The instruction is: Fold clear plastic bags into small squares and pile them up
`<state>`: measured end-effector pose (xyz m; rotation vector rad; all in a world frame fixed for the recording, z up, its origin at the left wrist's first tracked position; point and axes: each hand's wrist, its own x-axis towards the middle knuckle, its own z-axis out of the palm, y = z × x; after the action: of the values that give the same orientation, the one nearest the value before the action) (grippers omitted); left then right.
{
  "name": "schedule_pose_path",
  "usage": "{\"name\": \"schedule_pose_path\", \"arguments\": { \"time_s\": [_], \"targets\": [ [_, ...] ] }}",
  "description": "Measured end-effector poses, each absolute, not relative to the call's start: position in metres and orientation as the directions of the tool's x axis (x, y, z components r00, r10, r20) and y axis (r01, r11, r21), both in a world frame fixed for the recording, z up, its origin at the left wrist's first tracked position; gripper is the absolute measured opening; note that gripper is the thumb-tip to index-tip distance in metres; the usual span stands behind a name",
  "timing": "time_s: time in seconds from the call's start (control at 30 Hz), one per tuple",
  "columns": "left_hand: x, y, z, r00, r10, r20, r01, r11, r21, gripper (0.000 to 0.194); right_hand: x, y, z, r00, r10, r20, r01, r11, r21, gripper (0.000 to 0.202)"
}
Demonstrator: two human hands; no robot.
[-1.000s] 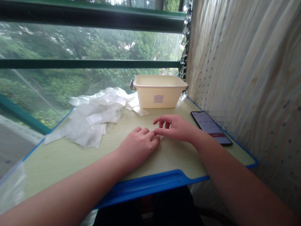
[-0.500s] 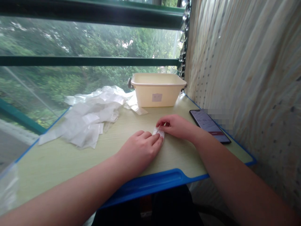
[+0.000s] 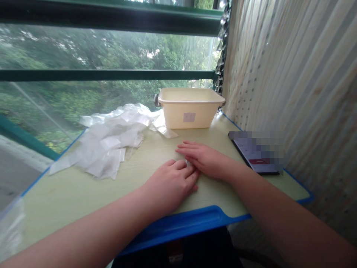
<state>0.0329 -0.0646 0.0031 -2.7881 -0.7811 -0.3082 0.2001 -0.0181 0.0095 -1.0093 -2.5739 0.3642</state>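
Observation:
Both of my hands rest close together on the pale green tabletop (image 3: 145,163). Under their fingers lies a small white plastic piece (image 3: 187,163), mostly covered, with just a sliver showing. My left hand (image 3: 177,182) lies palm down over it, fingers bent a little and apart. From the right, my right hand (image 3: 205,158) reaches in flat with its fingers stretched out, and its lower edge touches the left fingertips. Beyond the left hand spreads a loose heap of clear and whitish plastic bags (image 3: 108,137).
At the back of the table stands a cream plastic bin (image 3: 192,118) with grey handles and a small label. A phone (image 3: 251,152) lies right of my right forearm. Blue edging (image 3: 189,225) runs along the table's near side. Curtain and window border the table.
My right hand has gone from pinching at the far end of the white piece to lying flat with straightened fingers. The piece is now more hidden. The view has shifted slightly.

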Motion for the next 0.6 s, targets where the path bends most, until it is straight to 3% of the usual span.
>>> {"name": "schedule_pose_path", "arguments": {
  "time_s": [0.17, 0.3, 0.43, 0.6],
  "targets": [
    [0.030, -0.069, 0.002, 0.842, 0.488, 0.231, 0.529, -0.831, -0.170, 0.037, 0.202, -0.010, -0.001, -0.673, 0.738, 0.054, 0.698, 0.657, -0.285, 0.045],
    [0.031, -0.083, 0.002, 0.800, 0.561, 0.212, 0.593, -0.794, -0.137, 0.043, 0.205, -0.006, -0.001, -0.610, 0.791, 0.044, 0.768, 0.604, -0.215, 0.046],
    [0.032, -0.102, 0.005, 0.739, 0.660, 0.134, 0.670, -0.741, -0.047, 0.064, 0.205, -0.005, -0.002, -0.582, 0.813, 0.023, 0.796, 0.576, -0.189, 0.046],
    [0.029, -0.106, 0.013, 0.700, 0.705, 0.118, 0.703, -0.708, 0.060, 0.062, 0.204, -0.004, -0.003, -0.590, 0.807, 0.006, 0.797, 0.583, -0.157, 0.049]
  ]
}}
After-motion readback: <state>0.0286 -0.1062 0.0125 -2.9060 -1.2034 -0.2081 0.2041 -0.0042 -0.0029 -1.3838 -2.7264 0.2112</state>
